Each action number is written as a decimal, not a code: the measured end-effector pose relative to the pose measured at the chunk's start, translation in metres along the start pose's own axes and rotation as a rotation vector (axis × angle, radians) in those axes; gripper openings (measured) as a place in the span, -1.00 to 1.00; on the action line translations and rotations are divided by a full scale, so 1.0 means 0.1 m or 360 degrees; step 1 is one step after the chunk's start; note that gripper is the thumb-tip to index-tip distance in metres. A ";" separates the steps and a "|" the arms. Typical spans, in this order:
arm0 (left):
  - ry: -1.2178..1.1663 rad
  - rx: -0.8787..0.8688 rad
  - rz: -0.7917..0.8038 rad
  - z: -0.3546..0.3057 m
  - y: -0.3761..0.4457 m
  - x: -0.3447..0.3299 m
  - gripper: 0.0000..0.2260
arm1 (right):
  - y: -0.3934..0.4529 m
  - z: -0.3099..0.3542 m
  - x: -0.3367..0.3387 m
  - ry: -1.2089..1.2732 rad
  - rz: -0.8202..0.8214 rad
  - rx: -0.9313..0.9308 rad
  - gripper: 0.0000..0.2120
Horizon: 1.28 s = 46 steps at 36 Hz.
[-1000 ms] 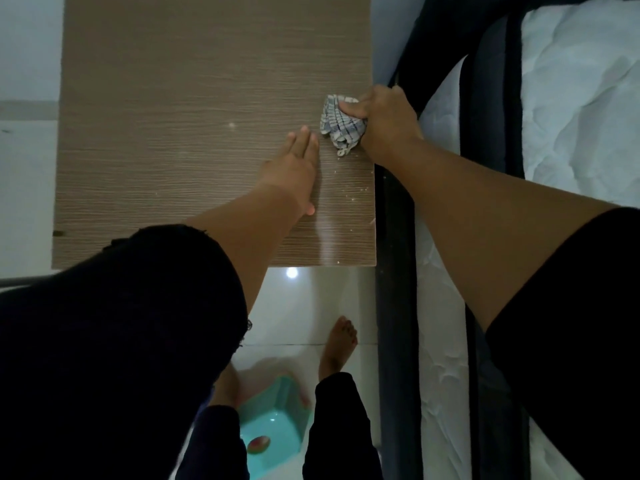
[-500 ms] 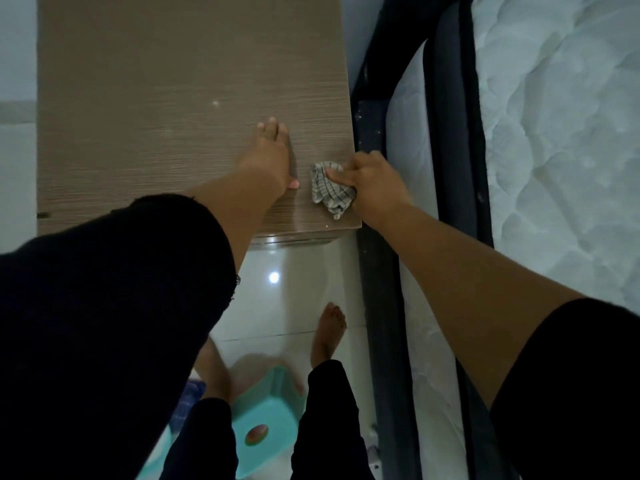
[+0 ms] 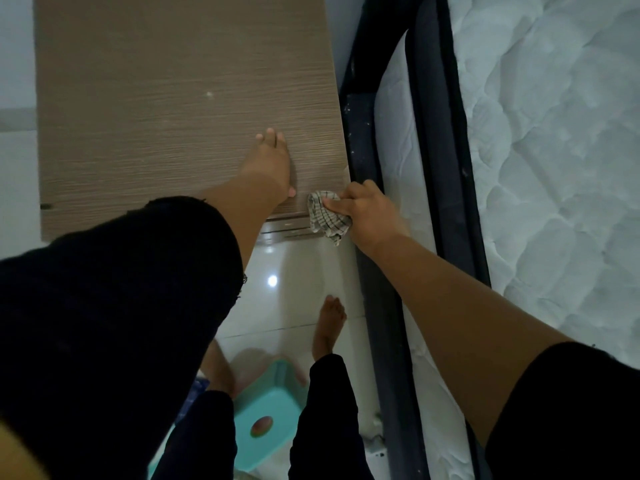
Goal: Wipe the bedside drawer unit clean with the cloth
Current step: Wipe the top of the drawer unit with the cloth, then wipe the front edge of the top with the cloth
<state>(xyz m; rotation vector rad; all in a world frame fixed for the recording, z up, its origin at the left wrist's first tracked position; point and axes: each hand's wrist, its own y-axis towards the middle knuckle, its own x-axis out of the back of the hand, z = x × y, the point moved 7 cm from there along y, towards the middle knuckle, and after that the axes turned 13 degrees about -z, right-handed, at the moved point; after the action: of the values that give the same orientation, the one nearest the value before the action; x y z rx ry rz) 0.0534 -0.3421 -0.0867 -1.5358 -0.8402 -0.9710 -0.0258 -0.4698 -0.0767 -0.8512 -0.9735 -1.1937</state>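
Shifted nearer, cloth point(image 3: 327, 218) now overhangs drawer unit point(image 3: 180, 109) front-right corner.
Right hand point(image 3: 370, 213) pinches cloth; left hand point(image 3: 272, 164) presses flat, fingers together.

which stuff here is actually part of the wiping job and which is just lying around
Part of the job:
- bedside drawer unit, wood-grain top
- checked cloth, at the unit's front right corner
- right hand, gripping the cloth
- left hand, flat on the top

Just lying about:
- teal plastic stool on the floor
- white quilted mattress
- dark bed frame
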 end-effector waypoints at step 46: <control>-0.0255 -0.0609 -0.0330 -0.40 0.64 0.17 -0.32 | 0.53 -0.93 -0.33 0.1822 -0.0727 -0.1577 -0.69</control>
<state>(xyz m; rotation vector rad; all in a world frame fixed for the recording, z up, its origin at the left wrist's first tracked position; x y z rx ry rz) 0.1119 -0.3922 -0.0940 -1.8990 -0.9817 -1.2243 0.0379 -0.5342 -0.1424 -0.4805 0.4674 -2.2327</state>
